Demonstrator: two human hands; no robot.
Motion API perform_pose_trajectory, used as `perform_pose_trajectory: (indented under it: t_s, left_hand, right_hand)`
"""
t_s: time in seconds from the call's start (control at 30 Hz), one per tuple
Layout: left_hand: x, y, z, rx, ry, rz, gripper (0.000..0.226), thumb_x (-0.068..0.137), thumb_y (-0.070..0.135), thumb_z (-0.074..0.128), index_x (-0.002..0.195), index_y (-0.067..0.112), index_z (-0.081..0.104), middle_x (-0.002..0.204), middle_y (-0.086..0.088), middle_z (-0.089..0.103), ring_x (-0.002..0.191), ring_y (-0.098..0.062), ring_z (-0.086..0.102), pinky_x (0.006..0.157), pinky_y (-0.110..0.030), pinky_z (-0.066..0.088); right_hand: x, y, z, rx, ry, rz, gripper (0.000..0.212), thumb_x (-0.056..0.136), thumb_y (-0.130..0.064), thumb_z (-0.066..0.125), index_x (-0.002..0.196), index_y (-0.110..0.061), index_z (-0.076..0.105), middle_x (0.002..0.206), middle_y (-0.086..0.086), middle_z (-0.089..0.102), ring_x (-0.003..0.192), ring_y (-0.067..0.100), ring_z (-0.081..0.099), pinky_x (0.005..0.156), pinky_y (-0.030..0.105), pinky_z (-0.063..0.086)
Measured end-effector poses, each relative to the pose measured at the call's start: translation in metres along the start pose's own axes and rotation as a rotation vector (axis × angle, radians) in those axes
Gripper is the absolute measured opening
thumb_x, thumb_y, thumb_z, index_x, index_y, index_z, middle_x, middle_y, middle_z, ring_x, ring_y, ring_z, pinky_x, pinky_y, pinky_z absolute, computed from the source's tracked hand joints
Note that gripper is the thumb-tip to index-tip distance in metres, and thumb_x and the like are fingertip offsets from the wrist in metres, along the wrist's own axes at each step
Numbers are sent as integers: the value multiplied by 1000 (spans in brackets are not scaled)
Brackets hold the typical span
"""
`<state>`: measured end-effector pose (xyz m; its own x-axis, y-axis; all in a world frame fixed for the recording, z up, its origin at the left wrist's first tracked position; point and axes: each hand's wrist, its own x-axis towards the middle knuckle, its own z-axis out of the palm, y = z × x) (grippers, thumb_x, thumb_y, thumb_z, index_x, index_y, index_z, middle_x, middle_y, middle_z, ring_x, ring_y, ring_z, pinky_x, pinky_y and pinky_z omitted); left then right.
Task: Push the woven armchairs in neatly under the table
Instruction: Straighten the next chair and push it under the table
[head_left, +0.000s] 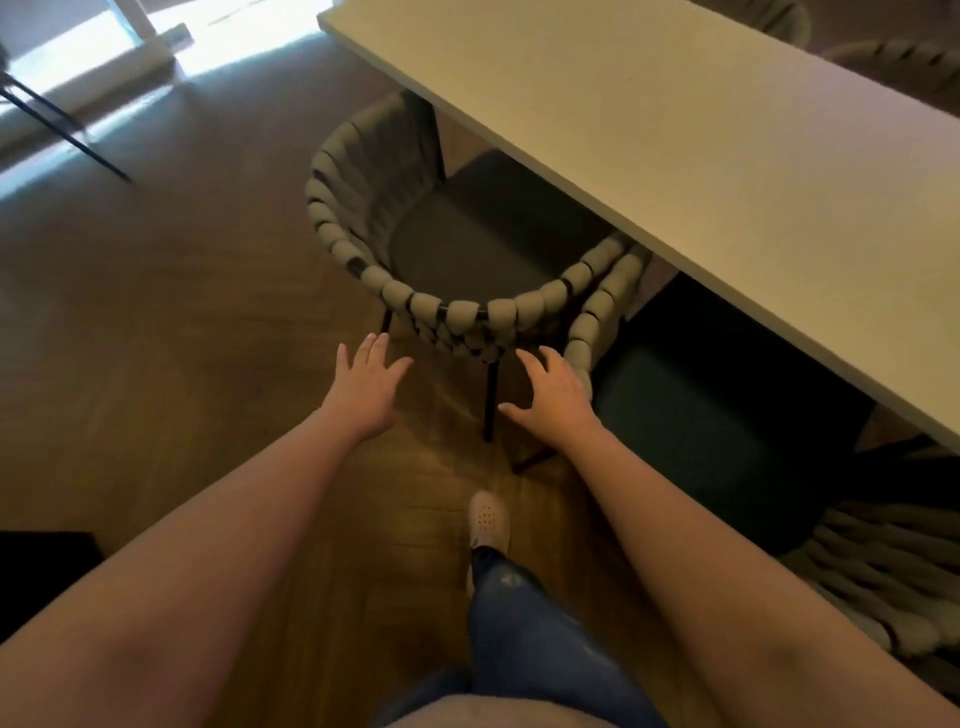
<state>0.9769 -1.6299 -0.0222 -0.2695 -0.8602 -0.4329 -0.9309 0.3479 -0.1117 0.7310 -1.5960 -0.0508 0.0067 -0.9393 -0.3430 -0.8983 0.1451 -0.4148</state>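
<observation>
A grey woven armchair (415, 296) with a dark seat stands partly under the white table (675, 156), its rounded back toward me. A second woven armchair (592, 332) sits right beside it, its rim touching the first and its dark seat under the table edge. My left hand (366, 382) is stretched out with straight, spread fingers, just short of the first chair's back. Held just below the same back, my right hand (550, 397) has loosely bent fingers and holds nothing, close to the second chair's arm.
More woven chairs show at the far side of the table (883, 57) and at the lower right (883, 582). Wooden floor (156, 338) lies open to the left. My shoe (488, 519) stands behind the chair legs. A thin dark furniture leg (62, 124) is at upper left.
</observation>
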Motion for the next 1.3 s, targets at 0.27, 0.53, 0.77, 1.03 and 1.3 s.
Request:
perform_pose_trajectory:
  t_s: [0.27,0.53,0.77,1.03,1.3]
  left_hand:
    - [123,-62,-49,109,-57,46,85,88,29,66,155,23,13,161,-16,2,150,-32,-2,117,-58,6]
    - [226,-123,-55,358,-224,177,66,94,21,55,152,22,24,159,-13,20,150,-30,2,115,-65,3]
    - [300,-184,-64,565,-373,450,57,96,25,53,149,24,32,152,-8,35,146,-29,20,115,-65,2]
    - [318,-204,-53,557,-283,676,34,92,26,53,126,28,54,120,1,62,111,-22,59,101,-46,37]
    - [296,-223,-37,460,-202,669,31,92,22,52,121,28,59,114,2,64,109,-22,59,106,-49,33]
  right_hand:
    - [113,-32,-30,-87,-68,-76,90,84,-48,68,153,-26,16,160,9,16,148,29,12,120,46,13]
    - [178,-67,6,-361,-316,11,73,87,-48,60,148,-23,30,143,8,46,139,32,31,116,62,0]
    - [218,-131,34,-295,-375,333,39,91,-18,52,130,-22,51,124,5,59,119,29,49,104,51,33]
    - [218,-140,43,-332,-313,433,53,91,-15,53,141,-28,40,129,1,59,123,26,50,110,48,28]
    - [203,-158,49,-368,-328,402,57,94,-17,54,146,-31,33,135,2,55,126,25,47,109,45,29]
